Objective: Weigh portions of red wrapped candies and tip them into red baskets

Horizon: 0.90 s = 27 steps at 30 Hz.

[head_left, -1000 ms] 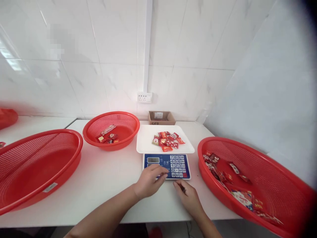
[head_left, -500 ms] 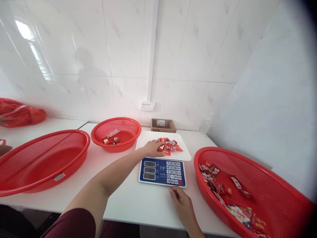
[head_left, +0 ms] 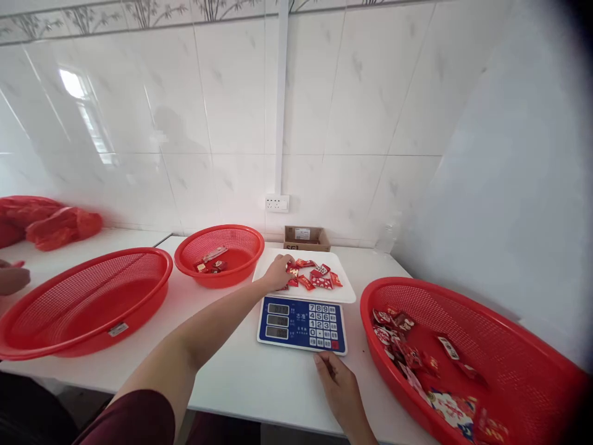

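A blue and white digital weighing scale (head_left: 301,324) stands on the white table, with a white pan (head_left: 333,295) on top. Several red-wrapped candies (head_left: 321,281) are spread over the pan. My left hand (head_left: 278,273) reaches onto the pan's left side, its fingers curled down over candies at that end of the spread. The palm hides part of what they hold. My right hand (head_left: 340,386) rests on the table at the scale's front edge, fingers curled in and thumb near the keypad's lower edge. Nothing shows in it.
At right is a large red basket (head_left: 519,346) of wrapped sweets. A small red basket (head_left: 236,272) with a few packets and another red basket (head_left: 134,296) are at left. Behind the scale sits a cardboard box (head_left: 296,246). Another person's hand (head_left: 13,278) and red bags (head_left: 69,227) are far left.
My left hand has shifted slightly left across the pan, and the candies lie more spread out. My right hand has stayed by the scale's front edge. The view has tilted up a little.
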{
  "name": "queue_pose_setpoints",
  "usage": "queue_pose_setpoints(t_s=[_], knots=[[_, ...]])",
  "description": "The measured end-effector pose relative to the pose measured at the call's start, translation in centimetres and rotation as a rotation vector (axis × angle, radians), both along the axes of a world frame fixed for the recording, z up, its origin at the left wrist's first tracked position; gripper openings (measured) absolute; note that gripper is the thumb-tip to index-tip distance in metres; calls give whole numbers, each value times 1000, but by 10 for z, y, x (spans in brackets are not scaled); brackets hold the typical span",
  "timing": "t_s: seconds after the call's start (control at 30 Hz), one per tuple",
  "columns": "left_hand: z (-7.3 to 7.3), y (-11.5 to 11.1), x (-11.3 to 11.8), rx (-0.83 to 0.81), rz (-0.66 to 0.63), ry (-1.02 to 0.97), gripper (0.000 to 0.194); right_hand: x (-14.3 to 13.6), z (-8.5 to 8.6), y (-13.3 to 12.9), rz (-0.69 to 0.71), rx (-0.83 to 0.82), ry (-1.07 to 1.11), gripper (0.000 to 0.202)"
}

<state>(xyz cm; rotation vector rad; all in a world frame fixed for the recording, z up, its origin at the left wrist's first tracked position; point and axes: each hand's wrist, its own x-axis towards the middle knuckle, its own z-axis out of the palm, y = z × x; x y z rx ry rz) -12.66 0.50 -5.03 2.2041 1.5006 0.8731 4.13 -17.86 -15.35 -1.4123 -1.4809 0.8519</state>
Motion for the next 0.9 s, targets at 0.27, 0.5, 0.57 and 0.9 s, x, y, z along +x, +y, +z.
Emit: queue_pose_setpoints(t_s=[0.27, 0.5, 0.57, 0.9], knots=[[24, 13, 0, -89, 47, -93, 36, 1, 0, 0, 8, 11, 40, 32], [41, -2, -25, -346, -120, 229, 22, 2, 5, -2, 11, -4, 34, 32], [45, -8, -32, -368, -166, 336, 33, 2, 5, -1, 13, -5, 29, 31], [44, -17, -22, -274, -198, 523, 45, 2, 3, -1, 13, -9, 34, 33]])
